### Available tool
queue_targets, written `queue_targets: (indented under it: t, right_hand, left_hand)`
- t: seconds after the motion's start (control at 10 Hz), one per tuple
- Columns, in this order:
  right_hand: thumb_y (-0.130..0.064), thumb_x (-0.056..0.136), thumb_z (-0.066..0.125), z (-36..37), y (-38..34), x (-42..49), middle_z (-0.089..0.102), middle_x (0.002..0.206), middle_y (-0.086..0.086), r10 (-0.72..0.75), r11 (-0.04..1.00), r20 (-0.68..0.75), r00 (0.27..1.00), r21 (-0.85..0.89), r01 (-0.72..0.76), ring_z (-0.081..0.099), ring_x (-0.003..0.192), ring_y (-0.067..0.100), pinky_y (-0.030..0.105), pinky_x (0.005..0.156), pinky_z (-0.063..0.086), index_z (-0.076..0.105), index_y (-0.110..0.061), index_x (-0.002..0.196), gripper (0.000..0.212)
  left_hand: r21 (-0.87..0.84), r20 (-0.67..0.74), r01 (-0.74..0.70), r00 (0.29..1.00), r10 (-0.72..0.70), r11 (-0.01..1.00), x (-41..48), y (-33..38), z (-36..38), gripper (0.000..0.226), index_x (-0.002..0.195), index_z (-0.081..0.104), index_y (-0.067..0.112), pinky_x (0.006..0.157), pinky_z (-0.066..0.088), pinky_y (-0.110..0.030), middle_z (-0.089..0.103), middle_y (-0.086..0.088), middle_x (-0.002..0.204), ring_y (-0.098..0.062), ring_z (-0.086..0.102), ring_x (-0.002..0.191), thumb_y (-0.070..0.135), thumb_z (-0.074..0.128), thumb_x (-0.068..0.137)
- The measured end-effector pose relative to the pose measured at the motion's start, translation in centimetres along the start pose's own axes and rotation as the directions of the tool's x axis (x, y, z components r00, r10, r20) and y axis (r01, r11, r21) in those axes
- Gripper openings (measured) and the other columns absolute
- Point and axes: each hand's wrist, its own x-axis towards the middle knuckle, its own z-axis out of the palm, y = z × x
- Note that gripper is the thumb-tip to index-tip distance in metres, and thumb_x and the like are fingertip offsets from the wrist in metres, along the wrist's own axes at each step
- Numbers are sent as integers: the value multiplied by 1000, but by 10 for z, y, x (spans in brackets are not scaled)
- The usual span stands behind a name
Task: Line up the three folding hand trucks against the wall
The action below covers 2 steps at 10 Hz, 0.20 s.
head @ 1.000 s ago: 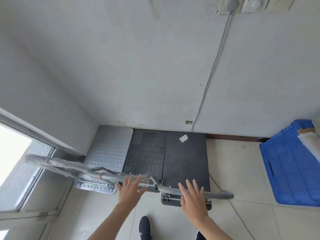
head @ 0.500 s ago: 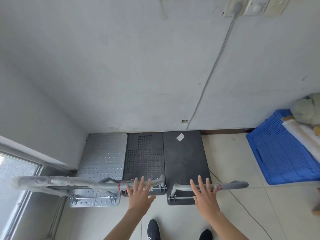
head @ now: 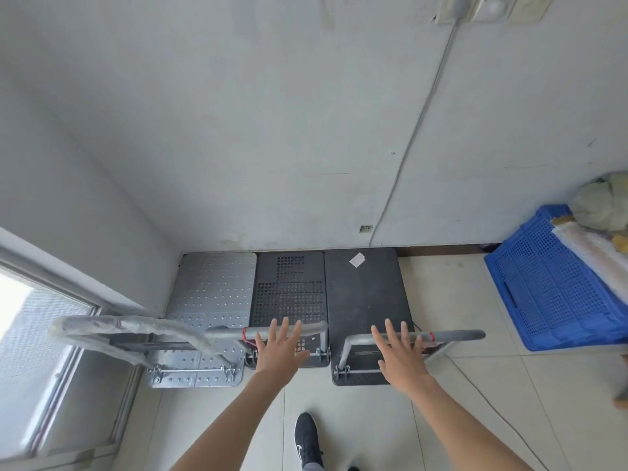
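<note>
Three hand trucks stand side by side, their far ends at the wall. The silver studded truck (head: 217,294) is on the left, its handle wrapped in plastic (head: 119,329). In the middle is the black perforated truck (head: 289,290), and the plain black truck (head: 365,294) with a white sticker is on the right. My left hand (head: 277,348) is spread open over the middle truck's grey handle (head: 316,326). My right hand (head: 397,351) is spread open over the right truck's grey handle (head: 455,334). Neither hand's fingers wrap a handle.
A blue plastic crate (head: 557,283) with wrapped items sits on the tiled floor at the right. A grey cable (head: 418,130) runs down the wall from a socket and across the floor (head: 475,382). A window (head: 30,334) is at the left. My black shoe (head: 306,440) is below.
The three handles have separated in view as the camera shifted; both hands stay spread at the handles, fingers now more extended. The trucks sit squarer to the wall.
</note>
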Motion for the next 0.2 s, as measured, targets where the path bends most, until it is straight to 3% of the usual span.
queue_targets:
  t: [0.2]
  right_hand:
    - [-36, 99, 39, -17, -27, -43, 1, 161, 10, -128, 991, -176, 976, 4, 131, -2, 144, 42, 66, 111, 13, 0, -28, 150, 65]
  left_hand:
    - [22, -141, -28, 989, 31, 999, -57, 15, -16, 68, 152, 6, 34, 117, -3, -66, 8, -1, 163, -28, -3, 151, 57, 38, 96]
